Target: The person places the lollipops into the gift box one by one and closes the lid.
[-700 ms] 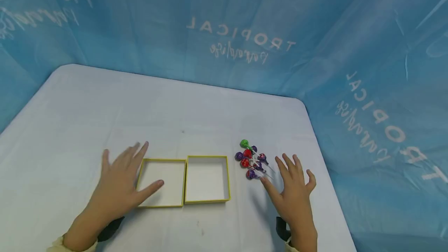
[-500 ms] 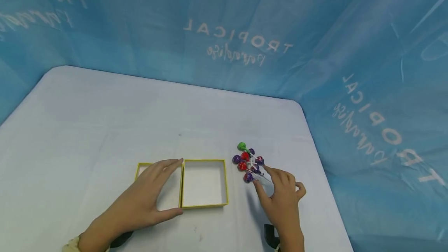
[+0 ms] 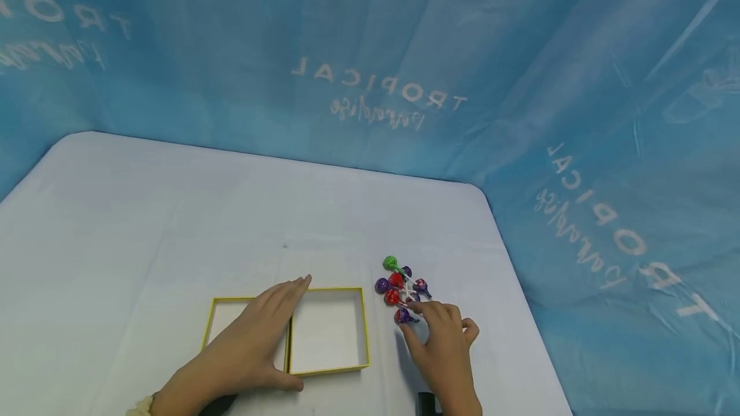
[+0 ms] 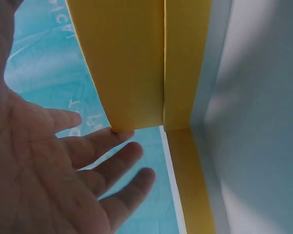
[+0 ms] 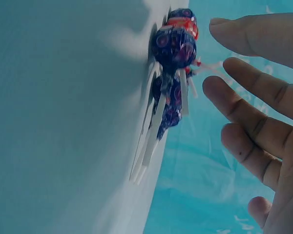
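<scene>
My left hand [image 3: 251, 345] stretches across the left yellow-edged box part [image 3: 231, 299], fingertips by the far edge and thumb by the near edge of the right one. In the left wrist view its fingers [image 4: 119, 168] are nearly straight, one at the corner of a yellow box wall [image 4: 132, 63]. Beside the lollipop pile, my right hand [image 3: 442, 348] has thumb and forefinger apart around the nearest purple lollipop [image 3: 403, 316]. The right wrist view shows a gap between that hand's fingertips [image 5: 217, 87] and the purple-wrapped lollipop [image 5: 175, 46], whose white stick points down.
Right of the box lie several lollipops, among them a green one [image 3: 390, 263], a red one [image 3: 392, 296] and a purple one [image 3: 381, 286]. The open right box part [image 3: 329, 370] has a white inside. A blue printed curtain [image 3: 370, 31] surrounds the white table [image 3: 191, 210].
My left hand has moved right, from over the left box part to the seam between both. My right hand has come left to the lollipops, its fingers drawing closer together. The head view has tilted up.
</scene>
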`<state>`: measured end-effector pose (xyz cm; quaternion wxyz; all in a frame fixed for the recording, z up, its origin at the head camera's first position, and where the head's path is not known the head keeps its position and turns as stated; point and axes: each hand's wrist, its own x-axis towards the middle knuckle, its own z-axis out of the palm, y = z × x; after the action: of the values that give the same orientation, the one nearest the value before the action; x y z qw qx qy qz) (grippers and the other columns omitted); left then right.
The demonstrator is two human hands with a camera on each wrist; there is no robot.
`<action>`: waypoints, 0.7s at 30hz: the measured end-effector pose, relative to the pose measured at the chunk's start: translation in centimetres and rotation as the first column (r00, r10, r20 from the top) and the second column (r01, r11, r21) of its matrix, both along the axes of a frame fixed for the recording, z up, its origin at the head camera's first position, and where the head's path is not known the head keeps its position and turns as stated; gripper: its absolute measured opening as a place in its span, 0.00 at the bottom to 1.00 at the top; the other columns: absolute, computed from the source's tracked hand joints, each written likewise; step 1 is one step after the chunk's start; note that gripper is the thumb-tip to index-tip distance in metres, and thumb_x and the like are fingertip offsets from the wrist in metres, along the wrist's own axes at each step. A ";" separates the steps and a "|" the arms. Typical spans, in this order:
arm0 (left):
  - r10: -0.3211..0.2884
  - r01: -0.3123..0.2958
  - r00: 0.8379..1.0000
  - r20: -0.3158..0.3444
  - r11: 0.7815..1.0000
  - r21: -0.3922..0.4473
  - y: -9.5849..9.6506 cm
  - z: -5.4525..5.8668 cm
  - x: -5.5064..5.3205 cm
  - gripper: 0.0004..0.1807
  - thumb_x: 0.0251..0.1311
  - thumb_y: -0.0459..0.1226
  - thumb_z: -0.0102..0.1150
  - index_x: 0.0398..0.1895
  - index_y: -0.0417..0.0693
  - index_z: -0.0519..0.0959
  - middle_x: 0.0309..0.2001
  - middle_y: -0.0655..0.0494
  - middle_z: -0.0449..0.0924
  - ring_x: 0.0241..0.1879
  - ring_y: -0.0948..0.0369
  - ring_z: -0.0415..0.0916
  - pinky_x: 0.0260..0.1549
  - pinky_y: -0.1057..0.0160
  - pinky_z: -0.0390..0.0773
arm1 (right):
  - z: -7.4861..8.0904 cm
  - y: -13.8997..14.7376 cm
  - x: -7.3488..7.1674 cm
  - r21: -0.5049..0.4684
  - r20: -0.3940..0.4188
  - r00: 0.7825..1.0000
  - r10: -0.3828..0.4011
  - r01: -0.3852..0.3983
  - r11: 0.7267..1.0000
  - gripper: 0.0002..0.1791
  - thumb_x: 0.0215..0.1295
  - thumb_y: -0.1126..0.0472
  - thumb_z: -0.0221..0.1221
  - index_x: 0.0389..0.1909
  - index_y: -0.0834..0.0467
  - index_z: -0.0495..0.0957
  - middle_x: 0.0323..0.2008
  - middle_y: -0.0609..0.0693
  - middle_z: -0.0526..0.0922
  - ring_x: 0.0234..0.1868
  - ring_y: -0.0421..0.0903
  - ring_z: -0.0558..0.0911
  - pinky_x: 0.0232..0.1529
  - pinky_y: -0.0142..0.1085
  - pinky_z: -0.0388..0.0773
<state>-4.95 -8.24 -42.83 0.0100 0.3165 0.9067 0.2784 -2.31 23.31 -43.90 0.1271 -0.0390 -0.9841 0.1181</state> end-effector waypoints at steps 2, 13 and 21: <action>-0.009 0.008 1.000 0.029 1.000 0.027 -0.2 0.0 0.3 0.81 0.26 0.61 0.83 0.82 0.49 0.42 0.78 0.52 0.54 0.74 0.50 0.56 0.70 0.48 0.54 | 0.1 -0.3 0.0 0.005 -0.007 1.000 0.020 -0.020 1.000 0.21 0.50 0.52 0.77 0.46 0.49 0.86 0.44 0.44 0.86 0.53 0.49 0.73 0.53 0.59 0.51; 0.011 -0.024 0.991 0.132 0.995 0.095 -1.3 1.2 0.8 0.79 0.32 0.52 0.85 0.83 0.57 0.37 0.79 0.52 0.52 0.74 0.48 0.60 0.66 0.43 0.65 | -0.1 -0.8 0.0 0.002 0.009 0.999 0.035 -0.035 0.999 0.19 0.49 0.53 0.78 0.42 0.46 0.86 0.42 0.42 0.86 0.51 0.48 0.73 0.50 0.55 0.51; -0.008 -0.008 0.987 0.157 0.995 0.100 -1.0 1.5 0.6 0.77 0.35 0.52 0.84 0.83 0.56 0.37 0.78 0.50 0.56 0.72 0.47 0.63 0.65 0.45 0.68 | -0.2 -0.8 -0.5 0.036 0.021 0.999 0.024 -0.025 0.999 0.18 0.48 0.55 0.78 0.42 0.46 0.87 0.42 0.42 0.85 0.51 0.48 0.73 0.52 0.57 0.51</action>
<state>-4.33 -9.21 -41.38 0.0657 0.2938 0.8879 0.3479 -2.77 22.52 -44.10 0.1161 -0.0259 -0.9877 0.1015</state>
